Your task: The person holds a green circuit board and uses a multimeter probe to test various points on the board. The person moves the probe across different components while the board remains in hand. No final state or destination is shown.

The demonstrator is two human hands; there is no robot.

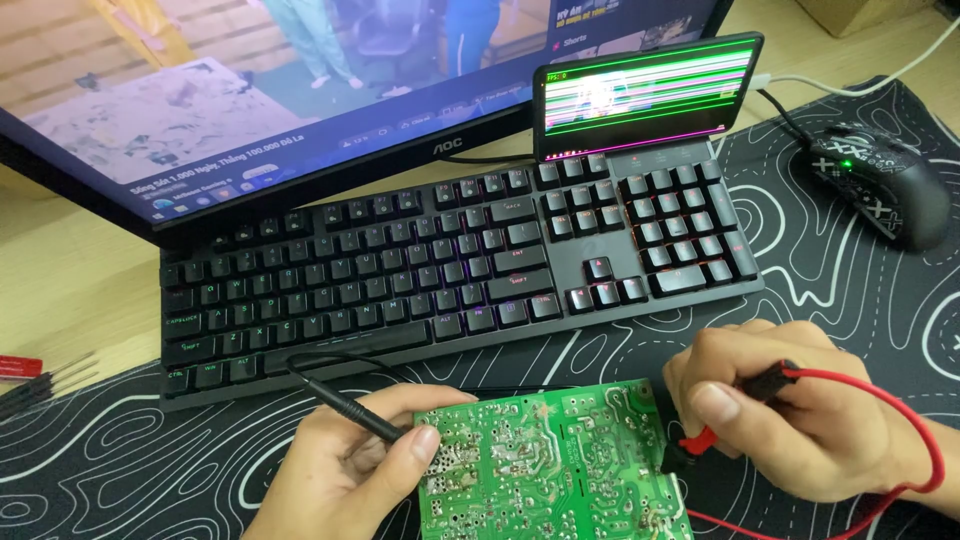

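The fingers (425,445) of the left hand (340,470) are pinching a black probe (345,405) between thumb and forefinger, and its tip is pointing toward the left edge of the green circuit board (550,465). The fingers (712,405) of the right hand (790,410) are closing around a red probe (700,440), whose red wire (900,400) is looping over the wrist. This probe is meeting the right edge of the board.

The board is lying solder side up on the black patterned mat (830,270) covering the wooden surface (60,270), just in front of the black keyboard (450,260). Behind the keyboard a monitor (250,90) is showing a video, and a phone (645,95) with a striped, glitching screen is leaning beside it. A black mouse (880,185) is resting at the right, and screwdrivers (35,375) are lying at the far left.
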